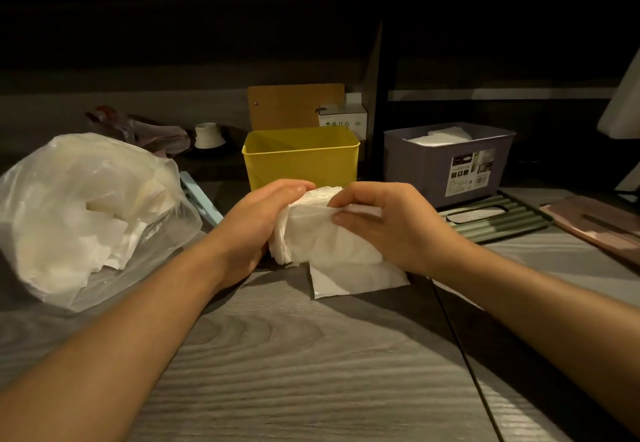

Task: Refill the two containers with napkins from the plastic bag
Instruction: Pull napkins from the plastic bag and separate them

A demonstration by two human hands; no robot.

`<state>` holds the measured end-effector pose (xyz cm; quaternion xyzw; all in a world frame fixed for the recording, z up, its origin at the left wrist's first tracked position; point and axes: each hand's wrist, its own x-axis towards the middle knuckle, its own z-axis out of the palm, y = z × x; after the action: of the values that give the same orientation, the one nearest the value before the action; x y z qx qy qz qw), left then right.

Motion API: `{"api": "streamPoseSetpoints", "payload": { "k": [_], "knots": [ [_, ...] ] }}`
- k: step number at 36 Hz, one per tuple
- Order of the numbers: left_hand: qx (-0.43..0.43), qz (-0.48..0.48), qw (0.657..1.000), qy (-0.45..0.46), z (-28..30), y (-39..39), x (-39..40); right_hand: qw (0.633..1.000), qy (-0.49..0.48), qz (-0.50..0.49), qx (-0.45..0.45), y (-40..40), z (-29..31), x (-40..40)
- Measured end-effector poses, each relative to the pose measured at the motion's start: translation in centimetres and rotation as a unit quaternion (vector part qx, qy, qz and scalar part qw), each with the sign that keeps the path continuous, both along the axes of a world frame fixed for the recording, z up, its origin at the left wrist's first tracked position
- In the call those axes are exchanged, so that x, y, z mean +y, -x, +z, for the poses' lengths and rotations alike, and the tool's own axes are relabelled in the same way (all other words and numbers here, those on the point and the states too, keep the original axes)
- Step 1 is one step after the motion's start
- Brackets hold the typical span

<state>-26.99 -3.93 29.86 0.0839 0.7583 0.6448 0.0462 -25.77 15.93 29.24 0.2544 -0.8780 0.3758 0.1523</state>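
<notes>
Head view: left hand (256, 223) and right hand (388, 223) both grip a napkin stack (325, 233), fingers curled around it. Under the grip lies a grey wood-grain table (294, 372); behind it a yellow container (301, 157), and farther back a dark wall (207, 43).

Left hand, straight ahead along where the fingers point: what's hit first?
Likely the yellow container: the left hand, holding the napkin stack, points up and away at its near wall. Depth between them is unclear.

The label (471, 173) on the purple container (415, 164) is too blurred to read.

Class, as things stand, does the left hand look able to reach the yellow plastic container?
Probably yes: the yellow plastic container stands open just behind the left hand, nothing between them, though that hand is holding the white napkin stack.
</notes>
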Motion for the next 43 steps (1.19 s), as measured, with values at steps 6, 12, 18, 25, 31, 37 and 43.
{"api": "streamPoseSetpoints", "payload": {
  "k": [6,12,18,25,31,37,43],
  "knots": [
    [-0.033,-0.051,0.998,-0.029,0.0,-0.1,-0.2,0.996,-0.040,-0.015,0.072,0.4,0.5,-0.1],
    [0.008,-0.079,0.997,0.015,-0.3,-0.1,-0.6,0.999,-0.039,-0.017,0.026,0.6,0.4,0.1],
    [0.003,-0.088,0.996,0.009,-0.5,0.6,-1.3,0.998,-0.048,-0.037,-0.016,0.6,0.0,1.6],
    [0.034,-0.090,0.995,0.033,-0.6,0.6,-1.6,1.000,0.005,-0.029,-0.007,0.6,-0.1,1.6],
    [0.071,-0.075,0.993,0.057,-0.9,0.5,-1.1,1.000,-0.005,-0.025,0.013,0.5,-0.4,-0.2],
    [0.084,-0.017,0.995,0.047,-1.3,1.0,-1.5,0.999,-0.013,0.015,0.044,0.3,1.0,2.1],
    [0.076,0.015,0.997,0.026,-1.4,1.4,-1.6,0.910,-0.288,0.189,-0.230,-1.0,3.0,5.7]
  ]
}}
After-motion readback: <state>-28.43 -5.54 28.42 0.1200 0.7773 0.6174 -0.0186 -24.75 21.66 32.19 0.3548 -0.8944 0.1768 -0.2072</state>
